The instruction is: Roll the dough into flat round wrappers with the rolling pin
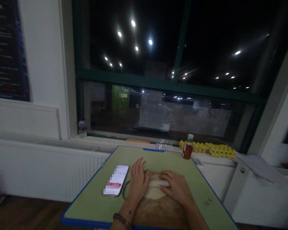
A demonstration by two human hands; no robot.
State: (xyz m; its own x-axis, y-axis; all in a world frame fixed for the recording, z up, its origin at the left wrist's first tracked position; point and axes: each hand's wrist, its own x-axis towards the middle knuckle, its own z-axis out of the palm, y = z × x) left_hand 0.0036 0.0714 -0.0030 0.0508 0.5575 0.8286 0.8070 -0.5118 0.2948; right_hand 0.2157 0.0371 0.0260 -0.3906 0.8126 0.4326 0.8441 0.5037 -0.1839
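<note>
A flattened sheet of pale dough (pixel 155 193) lies on a brown wooden board (pixel 158 212). Across the dough runs a pale cylinder that looks like a rolling pin (pixel 157 183). My right hand (pixel 176 187) is curled over the pin's right end, fingers bent around it. At the left end, my left hand (pixel 138 180) lies with its fingers stretched forward and apart; its palm hides whether it touches the pin. A dark bracelet (pixel 122 220) circles my left wrist. Just left of that hand, a phone (pixel 116 180) with a lit screen rests on the table.
The green table (pixel 86 204) has a blue edge. A bottle of red-brown liquid (pixel 187 147) stands at its far right corner. Yellow egg trays (pixel 213 149) and a clear bottle (pixel 82 127) are along the window sill. A white radiator (pixel 50 169) runs beneath the window.
</note>
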